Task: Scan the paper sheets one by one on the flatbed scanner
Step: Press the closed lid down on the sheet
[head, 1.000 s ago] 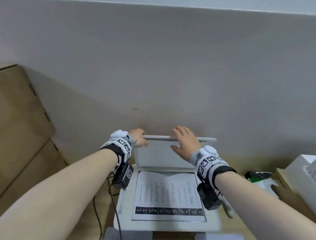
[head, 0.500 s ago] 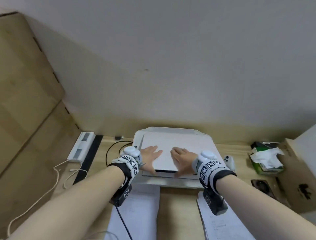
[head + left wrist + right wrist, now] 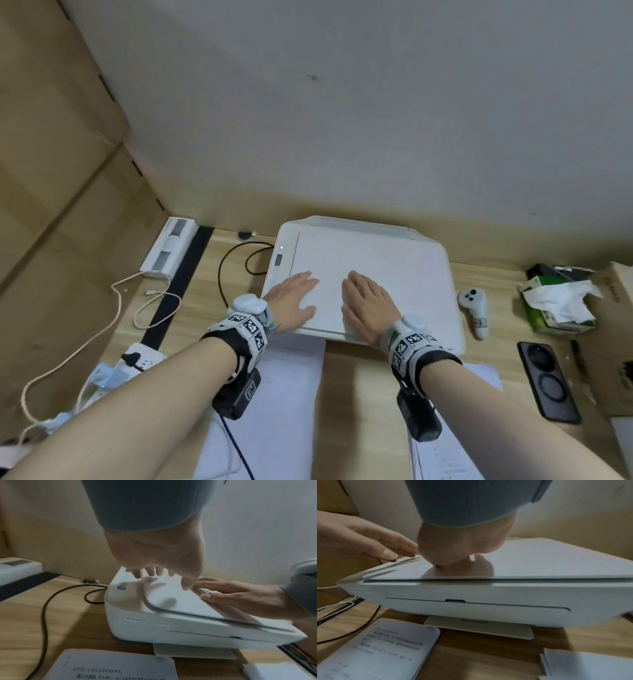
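Note:
The white flatbed scanner (image 3: 424, 274) sits on the wooden desk with its lid (image 3: 383, 260) down. My left hand (image 3: 293, 296) lies flat on the lid's front left part, fingers straight. Beside it my right hand (image 3: 368, 303) presses flat on the lid too. In the left wrist view the left hand (image 3: 154, 566) rests on the lid (image 3: 164, 595); the right wrist view shows the right hand (image 3: 458, 550) on the lid (image 3: 547, 559). One printed sheet pile (image 3: 284, 394) lies in front at the left, another pile (image 3: 448, 448) at the right. No sheet on the glass is visible.
A black cable (image 3: 236, 260) loops left of the scanner. A white power strip (image 3: 169, 248) and a cream cord (image 3: 113, 329) lie farther left. To the right are a white controller (image 3: 474, 310), a green tissue box (image 3: 555, 301), a dark phone (image 3: 548, 380) and a cardboard box (image 3: 613, 342).
The lid was raised a second ago with a printed sheet on the glass. Both hands brought it down; now it is closed and both palms lie flat on it.

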A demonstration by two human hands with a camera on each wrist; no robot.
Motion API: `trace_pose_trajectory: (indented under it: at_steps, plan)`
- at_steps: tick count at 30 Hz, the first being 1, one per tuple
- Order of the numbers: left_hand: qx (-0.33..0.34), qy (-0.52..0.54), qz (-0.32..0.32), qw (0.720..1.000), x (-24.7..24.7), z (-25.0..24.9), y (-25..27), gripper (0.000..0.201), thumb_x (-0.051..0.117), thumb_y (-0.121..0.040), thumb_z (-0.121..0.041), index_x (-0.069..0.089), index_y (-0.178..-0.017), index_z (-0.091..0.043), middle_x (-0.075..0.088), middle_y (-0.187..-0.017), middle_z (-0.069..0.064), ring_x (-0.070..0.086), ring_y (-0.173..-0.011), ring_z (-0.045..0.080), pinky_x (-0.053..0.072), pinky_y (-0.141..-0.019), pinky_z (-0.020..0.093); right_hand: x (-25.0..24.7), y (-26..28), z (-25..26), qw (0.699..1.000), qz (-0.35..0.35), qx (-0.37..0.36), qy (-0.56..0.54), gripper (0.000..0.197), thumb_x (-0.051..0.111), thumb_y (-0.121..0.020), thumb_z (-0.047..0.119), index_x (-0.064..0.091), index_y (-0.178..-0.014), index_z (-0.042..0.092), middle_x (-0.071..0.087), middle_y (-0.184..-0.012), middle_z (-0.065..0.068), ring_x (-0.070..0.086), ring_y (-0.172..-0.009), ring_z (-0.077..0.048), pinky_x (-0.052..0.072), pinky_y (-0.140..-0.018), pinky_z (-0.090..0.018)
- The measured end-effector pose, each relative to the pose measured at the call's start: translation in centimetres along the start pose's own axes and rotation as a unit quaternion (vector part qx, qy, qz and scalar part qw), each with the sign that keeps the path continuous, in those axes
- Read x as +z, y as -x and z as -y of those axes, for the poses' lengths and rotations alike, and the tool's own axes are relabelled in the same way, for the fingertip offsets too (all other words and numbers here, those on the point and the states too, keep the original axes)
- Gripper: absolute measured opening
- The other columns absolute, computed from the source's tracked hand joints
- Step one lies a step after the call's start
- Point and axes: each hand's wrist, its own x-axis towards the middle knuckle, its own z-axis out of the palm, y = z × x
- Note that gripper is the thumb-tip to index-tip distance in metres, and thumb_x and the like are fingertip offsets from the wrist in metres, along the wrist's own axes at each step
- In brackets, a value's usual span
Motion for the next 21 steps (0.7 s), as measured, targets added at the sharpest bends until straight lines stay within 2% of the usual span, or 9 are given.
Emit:
trace_pose_trajectory:
  at_steps: [4,7,9,10,12,14,15,17,21]
  plan:
    - [-0.109,0.086,-0.111,0.984,-0.5,1.9,0.7,0.067,0.048,-0.095,-0.021,0.018,-0.155,-0.016,0.011,-0.164,0.001,0.020,-0.148,0.023,0.025,-0.118,0.039,0.4,-2.6,0.9,1.000,-0.010,-0.019,-0.018,0.077,0.012,-0.092,0.050,0.030,-0.153,0.007,0.024,-0.162,-0.012,0.025,-0.148,-0.034,0.024,-0.119,-0.043]
    - [-0.189,0.149,-0.119,0.963,0.1,3.5,0.9,0.064,0.043,-0.096,-0.017,0.017,-0.154,-0.015,0.020,-0.162,0.007,0.035,-0.140,0.030,0.033,-0.113,0.042,1.6,-4.2,2.5,0.999,-0.020,-0.018,-0.036,0.070,0.014,-0.097,0.045,0.025,-0.155,0.006,0.020,-0.163,-0.013,0.020,-0.150,-0.032,0.020,-0.122,-0.044]
    - [-0.202,0.198,-0.116,0.952,0.7,4.0,0.8,0.051,0.038,-0.097,-0.019,0.027,-0.146,-0.023,0.051,-0.137,0.012,0.059,-0.103,0.032,0.050,-0.088,0.041,2.4,-4.4,3.2,0.998,-0.040,0.008,-0.045,0.064,0.020,-0.100,0.038,0.020,-0.157,0.009,0.015,-0.165,-0.011,0.013,-0.152,-0.029,0.015,-0.123,-0.043]
    - [-0.204,0.211,-0.120,0.948,1.0,4.0,0.7,0.046,0.036,-0.097,-0.020,0.031,-0.142,-0.025,0.059,-0.113,0.011,0.058,-0.078,0.026,0.049,-0.068,0.034,2.6,-4.2,3.5,0.997,-0.057,0.018,-0.044,0.062,0.023,-0.100,0.036,0.020,-0.157,0.010,0.015,-0.165,-0.010,0.014,-0.152,-0.028,0.015,-0.123,-0.044]
    - [-0.222,0.246,-0.136,0.934,1.2,4.0,-0.2,0.040,0.035,-0.098,-0.022,0.037,-0.138,-0.027,0.058,-0.087,0.012,0.050,-0.061,0.023,0.041,-0.054,0.031,3.1,-4.4,3.5,0.996,-0.075,0.025,-0.038,0.062,0.026,-0.099,0.035,0.024,-0.155,0.010,0.020,-0.164,-0.011,0.018,-0.150,-0.029,0.019,-0.122,-0.045]
    - [-0.237,0.313,-0.158,0.906,1.2,3.7,-1.1,0.040,0.034,-0.097,-0.029,0.041,-0.136,-0.032,0.065,-0.100,0.017,0.061,-0.075,0.029,0.053,-0.070,0.042,3.2,-4.3,3.5,0.996,-0.081,0.022,-0.036,0.062,0.027,-0.098,0.034,0.026,-0.154,0.010,0.022,-0.163,-0.012,0.020,-0.149,-0.029,0.020,-0.121,-0.045]
    - [-0.244,0.350,-0.166,0.889,1.3,3.6,-1.4,0.042,0.034,-0.097,-0.031,0.039,-0.139,-0.034,0.065,-0.117,0.012,0.063,-0.094,0.029,0.053,-0.086,0.047,3.2,-4.3,3.5,0.996,-0.083,0.019,-0.038,0.062,0.028,-0.098,0.034,0.026,-0.155,0.010,0.022,-0.163,-0.012,0.020,-0.149,-0.029,0.020,-0.121,-0.045]
    - [-0.260,0.404,-0.170,0.861,1.3,3.2,-1.9,0.048,0.034,-0.101,-0.032,0.032,-0.149,-0.033,0.050,-0.145,0.000,0.050,-0.128,0.024,0.039,-0.109,0.046,3.1,-4.4,3.4,0.995,-0.083,0.017,-0.043,0.062,0.028,-0.098,0.035,0.024,-0.155,0.010,0.021,-0.163,-0.011,0.018,-0.150,-0.028,0.019,-0.121,-0.045]
    - [-0.251,0.455,-0.190,0.833,1.1,2.8,-2.3,0.047,0.034,-0.103,-0.021,0.037,-0.149,-0.027,0.049,-0.145,-0.002,0.046,-0.131,0.020,0.035,-0.107,0.031,3.4,-4.3,3.2,0.995,-0.091,0.021,-0.042,0.062,0.029,-0.098,0.035,0.025,-0.155,0.010,0.022,-0.163,-0.011,0.019,-0.149,-0.029,0.019,-0.121,-0.045]
